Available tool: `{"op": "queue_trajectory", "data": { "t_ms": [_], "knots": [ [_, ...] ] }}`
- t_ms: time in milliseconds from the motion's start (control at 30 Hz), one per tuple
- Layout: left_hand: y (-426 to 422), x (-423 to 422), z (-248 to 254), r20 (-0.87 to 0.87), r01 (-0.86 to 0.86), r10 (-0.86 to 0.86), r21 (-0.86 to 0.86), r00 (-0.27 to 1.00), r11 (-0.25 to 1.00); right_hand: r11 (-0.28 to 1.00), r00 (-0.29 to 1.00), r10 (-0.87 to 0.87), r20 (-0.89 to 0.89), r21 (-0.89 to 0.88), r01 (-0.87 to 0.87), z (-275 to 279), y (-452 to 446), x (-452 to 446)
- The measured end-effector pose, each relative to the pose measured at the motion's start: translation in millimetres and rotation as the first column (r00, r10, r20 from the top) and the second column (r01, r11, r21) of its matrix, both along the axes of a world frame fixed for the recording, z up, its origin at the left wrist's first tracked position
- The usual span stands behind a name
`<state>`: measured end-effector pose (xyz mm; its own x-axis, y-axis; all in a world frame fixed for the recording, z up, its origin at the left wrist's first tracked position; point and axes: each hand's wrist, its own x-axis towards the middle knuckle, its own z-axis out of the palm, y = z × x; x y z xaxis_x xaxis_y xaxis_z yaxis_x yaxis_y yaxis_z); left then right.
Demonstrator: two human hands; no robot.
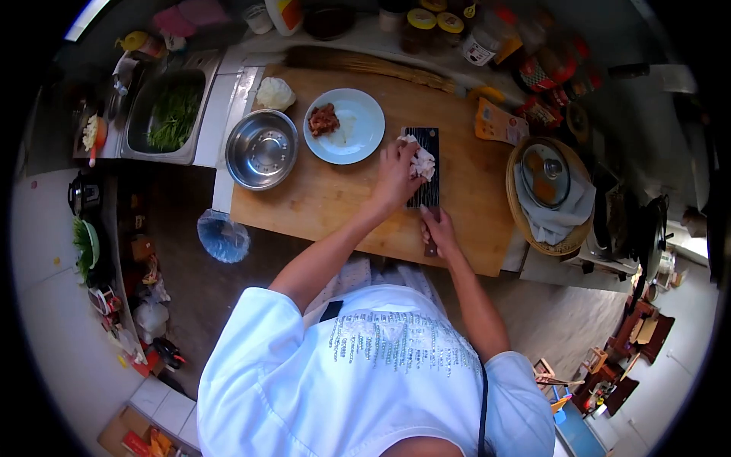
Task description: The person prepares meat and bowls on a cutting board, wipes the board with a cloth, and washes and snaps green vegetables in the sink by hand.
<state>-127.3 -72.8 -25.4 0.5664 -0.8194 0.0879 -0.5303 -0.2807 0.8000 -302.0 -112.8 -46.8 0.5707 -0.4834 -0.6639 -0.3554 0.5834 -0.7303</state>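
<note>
A dark cleaver (432, 192) lies over the wooden board (335, 204), its handle toward the body. My right hand (439, 230) is wrapped round that handle. Pale chopped pieces (421, 162) sit on the blade, and my left hand (397, 172) curls over them from the left, fingers closed on them. Left of my left hand is a light blue plate (365, 126) with dark red meat pieces (324, 119) on its left side. Next to the plate stands a steel bowl (261, 150). A pale, rounded vegetable (276, 94) rests behind the bowl.
A sink (198, 84) with green leaves (173, 118) is at the left. A basket (554, 247) holding a cloth and a glass lid (545, 175) stands at the right. Jars (419, 29) line the back. A blue-lined bin (223, 237) is below the board's left edge.
</note>
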Motion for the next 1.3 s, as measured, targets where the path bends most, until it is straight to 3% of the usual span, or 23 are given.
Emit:
{"op": "queue_trajectory", "data": {
  "t_ms": [167, 267, 333, 500, 633, 733, 800, 833, 900, 933, 1000, 1033, 1067, 1133, 1200, 1233, 1300],
  "knots": [
    [16, 47, 11, 0.069, -0.077, 0.083, -0.085, 0.994, 0.993, 0.996, 0.999, 0.044, 0.008, -0.082, -0.043, 25, 9, 55],
    [22, 82, -17, 0.058, -0.09, 0.096, -0.09, 0.994, 0.992, 0.99, 0.999, 0.051, 0.004, -0.132, -0.05, 30, 20, 84],
    [24, 101, -35, 0.013, -0.038, 0.038, -0.056, 0.999, 0.998, 0.986, 0.999, 0.04, -0.034, -0.162, -0.045, 34, 24, 95],
    [30, 127, -58, 0.145, 0.053, -0.051, -0.011, 0.988, 0.999, 0.932, 0.988, 0.032, -0.153, -0.353, -0.084, 46, 24, 91],
    [34, 128, -54, 0.045, 0.106, -0.101, -0.119, 0.994, 0.987, 0.935, 0.989, 0.002, -0.145, -0.351, -0.053, 55, 21, 89],
    [35, 124, -48, 0.094, 0.0, 0.009, -0.093, 0.996, 0.996, 0.935, 0.992, -0.031, -0.12, -0.354, -0.014, 58, 19, 84],
    [29, 122, -45, 0.16, -0.176, 0.185, -0.066, 0.97, 0.982, 0.921, 0.99, -0.059, -0.125, -0.389, 0.006, 58, 20, 76],
    [25, 125, -43, 0.153, -0.169, 0.177, -0.065, 0.972, 0.983, 0.906, 0.989, -0.083, -0.126, -0.423, 0.022, 58, 19, 69],
    [15, 133, -39, 0.07, 0.031, -0.036, 0.069, 0.997, 0.997, 0.877, 0.985, -0.119, -0.127, -0.478, 0.044, 54, 18, 50],
    [9, 138, -36, 0.065, 0.038, -0.042, 0.067, 0.997, 0.997, 0.843, 0.983, -0.144, -0.116, -0.534, 0.061, 51, 15, 41],
    [4, 140, -33, 0.008, 0.218, -0.224, 0.2, 0.974, 0.955, 0.83, 0.971, -0.18, -0.16, -0.554, 0.063, 30, 8, 13],
    [12, 129, -34, 0.179, 0.024, -0.031, 0.038, 0.983, 0.999, 0.752, 0.978, -0.156, -0.137, -0.658, 0.028, 14, 4, -2],
    [20, 120, -25, 0.177, 0.03, -0.037, 0.04, 0.984, 0.999, 0.658, 0.985, -0.129, -0.116, -0.753, -0.002, 2, -1, -14],
    [36, 103, 4, 0.36, 0.166, -0.131, -0.069, 0.924, 0.984, 0.656, 0.97, -0.161, -0.181, -0.754, -0.032, 1, 0, -32],
    [48, 76, -24, 0.355, 0.255, -0.242, 0.009, 0.903, 0.967, 0.702, 0.962, -0.221, -0.16, -0.711, 0.043, 7, 5, -41],
    [54, 61, -38, 0.266, 0.301, -0.308, 0.068, 0.913, 0.951, 0.704, 0.961, -0.225, -0.159, -0.709, 0.048, 6, 7, -45],
    [57, 45, -48, 0.175, 0.348, -0.365, 0.12, 0.914, 0.93, 0.674, 0.952, -0.209, -0.225, -0.739, -0.027, 6, 8, -50]
  ]
}}
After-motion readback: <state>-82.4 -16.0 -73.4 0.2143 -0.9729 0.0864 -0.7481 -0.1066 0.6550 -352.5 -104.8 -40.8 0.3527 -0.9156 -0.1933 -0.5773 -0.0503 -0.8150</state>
